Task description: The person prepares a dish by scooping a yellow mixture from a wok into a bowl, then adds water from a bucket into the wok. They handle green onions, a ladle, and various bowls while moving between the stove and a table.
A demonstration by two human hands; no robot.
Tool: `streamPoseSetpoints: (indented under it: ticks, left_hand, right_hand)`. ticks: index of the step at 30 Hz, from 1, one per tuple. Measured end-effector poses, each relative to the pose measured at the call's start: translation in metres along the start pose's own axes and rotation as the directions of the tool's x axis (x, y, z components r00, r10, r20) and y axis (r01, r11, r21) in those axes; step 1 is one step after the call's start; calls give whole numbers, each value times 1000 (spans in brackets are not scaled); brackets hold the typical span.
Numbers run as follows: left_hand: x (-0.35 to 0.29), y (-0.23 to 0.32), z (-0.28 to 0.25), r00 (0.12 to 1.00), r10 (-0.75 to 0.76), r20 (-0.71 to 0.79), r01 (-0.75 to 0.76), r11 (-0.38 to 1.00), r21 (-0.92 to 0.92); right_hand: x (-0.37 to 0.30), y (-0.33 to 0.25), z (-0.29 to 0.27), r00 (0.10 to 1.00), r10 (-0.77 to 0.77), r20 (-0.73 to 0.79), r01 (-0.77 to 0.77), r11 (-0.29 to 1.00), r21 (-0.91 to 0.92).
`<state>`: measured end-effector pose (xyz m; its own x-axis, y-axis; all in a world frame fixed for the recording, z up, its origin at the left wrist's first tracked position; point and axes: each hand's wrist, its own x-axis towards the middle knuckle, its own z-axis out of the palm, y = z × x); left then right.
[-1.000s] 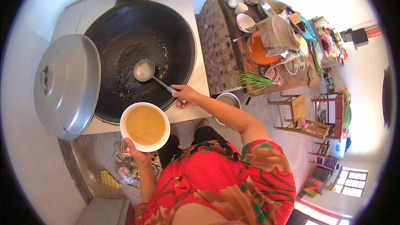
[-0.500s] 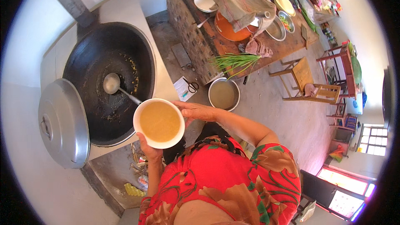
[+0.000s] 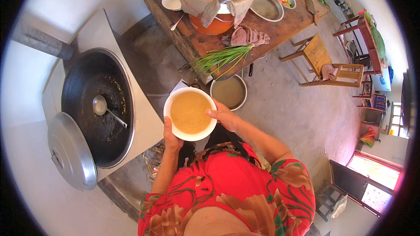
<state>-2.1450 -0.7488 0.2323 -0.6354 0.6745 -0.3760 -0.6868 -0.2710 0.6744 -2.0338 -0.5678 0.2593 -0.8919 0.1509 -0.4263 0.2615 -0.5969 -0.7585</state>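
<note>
A white bowl full of yellowish-brown soup is held level in front of my body. My left hand grips its left side, thumb up along the wall. On the right side my right hand clasps it, with the thumb over the rim; the other fingers of both hands are mostly hidden beneath. To the left, a big black wok is set into a pale stove top. A metal ladle lies inside the wok, its handle toward me. A domed metal lid leans at the wok's near left edge.
Ahead stands a wooden table with green scallions, a pink cloth, a cloth-covered orange pot and metal basins. On the floor by the table sits a basin of cloudy liquid. A wooden chair is at right.
The bowl, in both my hands, has moved rightward, away from the wok. My view has turned toward the right, and the ladle beside the bowl now shows whole.
</note>
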Motion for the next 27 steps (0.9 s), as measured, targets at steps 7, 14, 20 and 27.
streamPoseSetpoints:
  ticks: [7, 14, 20, 27]
  left_hand:
    - [19, -12, 54, 995, -56, 80, 45, 990, 133]
    - [51, -35, 78, 964, -68, 257, 25, 986, 167]
    - [62, -38, 75, 947, -168, 273, 96, 961, 258]
    - [72, -55, 57, 959, -279, 43, 211, 810, 548]
  right_hand:
    - [-25, 0, -41, 982, -144, -120, 158, 980, 117]
    - [-55, 5, -67, 940, -157, -303, 260, 905, 337]
    - [-92, -3, -76, 813, -151, -563, 352, 897, 268]
    - [-117, -43, -105, 712, -232, -663, 449, 877, 174]
